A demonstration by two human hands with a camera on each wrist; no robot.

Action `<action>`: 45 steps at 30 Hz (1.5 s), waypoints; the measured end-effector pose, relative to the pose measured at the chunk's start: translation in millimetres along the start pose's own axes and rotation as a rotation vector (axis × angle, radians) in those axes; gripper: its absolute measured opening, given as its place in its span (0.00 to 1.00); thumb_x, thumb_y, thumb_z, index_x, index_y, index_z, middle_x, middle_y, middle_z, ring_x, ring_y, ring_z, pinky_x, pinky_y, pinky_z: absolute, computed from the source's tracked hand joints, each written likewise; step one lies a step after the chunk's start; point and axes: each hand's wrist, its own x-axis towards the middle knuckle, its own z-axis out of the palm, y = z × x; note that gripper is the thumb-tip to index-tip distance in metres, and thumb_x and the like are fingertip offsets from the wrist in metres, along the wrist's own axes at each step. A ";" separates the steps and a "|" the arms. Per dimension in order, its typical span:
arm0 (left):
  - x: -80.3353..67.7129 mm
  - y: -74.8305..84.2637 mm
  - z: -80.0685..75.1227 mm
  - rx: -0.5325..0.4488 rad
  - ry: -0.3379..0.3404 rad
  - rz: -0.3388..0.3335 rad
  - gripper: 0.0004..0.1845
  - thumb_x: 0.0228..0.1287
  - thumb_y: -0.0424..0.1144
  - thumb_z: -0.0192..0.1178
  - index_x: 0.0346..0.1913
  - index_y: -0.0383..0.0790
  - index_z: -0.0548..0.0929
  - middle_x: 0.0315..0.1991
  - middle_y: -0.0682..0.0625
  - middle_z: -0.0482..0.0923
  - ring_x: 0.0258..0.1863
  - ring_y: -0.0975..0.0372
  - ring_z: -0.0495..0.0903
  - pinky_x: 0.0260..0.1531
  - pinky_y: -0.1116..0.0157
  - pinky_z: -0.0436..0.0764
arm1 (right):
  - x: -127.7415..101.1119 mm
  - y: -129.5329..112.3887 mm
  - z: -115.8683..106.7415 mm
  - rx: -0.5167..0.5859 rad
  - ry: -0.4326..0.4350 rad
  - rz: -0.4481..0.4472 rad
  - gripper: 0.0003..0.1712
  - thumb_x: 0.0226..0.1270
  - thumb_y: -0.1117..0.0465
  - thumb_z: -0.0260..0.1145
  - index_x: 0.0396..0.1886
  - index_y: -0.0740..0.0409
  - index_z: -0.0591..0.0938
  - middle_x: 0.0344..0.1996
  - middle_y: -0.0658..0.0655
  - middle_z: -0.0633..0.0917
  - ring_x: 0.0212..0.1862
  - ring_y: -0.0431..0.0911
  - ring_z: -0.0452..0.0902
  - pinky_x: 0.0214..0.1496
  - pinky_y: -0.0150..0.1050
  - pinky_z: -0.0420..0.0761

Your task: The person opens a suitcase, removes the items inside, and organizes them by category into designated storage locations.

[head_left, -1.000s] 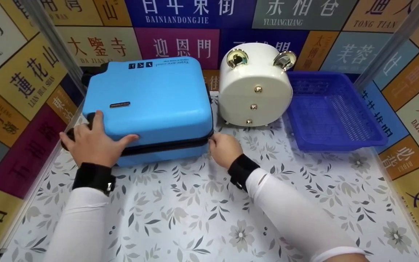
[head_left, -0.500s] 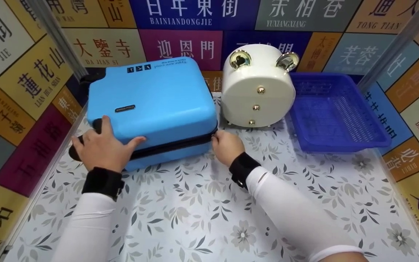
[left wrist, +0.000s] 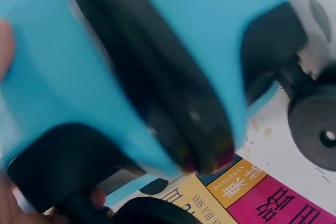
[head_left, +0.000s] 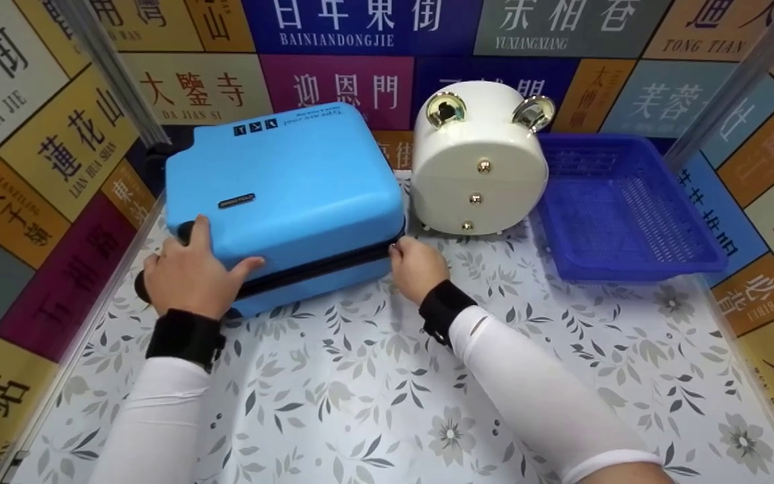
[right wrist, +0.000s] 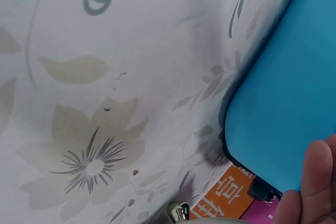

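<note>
i have the small blue suitcase [head_left: 286, 202] lying flat at upper left of the table [head_left: 373, 396], its black zipper seam looking closed along the near edge. my left hand [head_left: 189, 275] grips its near-left corner by a wheel; my right hand [head_left: 417, 265] pinches at the near-right corner, seemingly the zipper pull, so i judge the unzipping barely begun.
</note>
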 end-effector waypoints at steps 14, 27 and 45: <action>-8.4 16.5 5.1 0.059 0.027 -0.021 0.64 0.58 0.83 0.59 0.85 0.42 0.55 0.62 0.17 0.74 0.56 0.29 0.78 0.69 0.30 0.68 | 4.1 -1.4 -0.9 0.002 -0.087 0.006 0.13 0.84 0.58 0.58 0.49 0.59 0.86 0.42 0.60 0.91 0.40 0.56 0.87 0.49 0.52 0.86; -14.7 28.1 4.8 0.075 0.021 -0.043 0.64 0.60 0.82 0.57 0.85 0.40 0.53 0.61 0.16 0.73 0.54 0.28 0.80 0.67 0.31 0.71 | 7.7 -4.4 2.6 -0.031 -0.104 0.005 0.15 0.83 0.57 0.58 0.55 0.58 0.88 0.43 0.57 0.92 0.43 0.55 0.88 0.53 0.53 0.86; -22.6 39.7 6.6 0.116 0.055 -0.023 0.59 0.66 0.78 0.56 0.84 0.36 0.56 0.57 0.16 0.76 0.37 0.33 0.84 0.54 0.34 0.80 | 9.7 -10.2 9.2 0.025 -0.179 0.042 0.18 0.84 0.57 0.58 0.62 0.56 0.86 0.47 0.56 0.92 0.44 0.52 0.88 0.53 0.50 0.87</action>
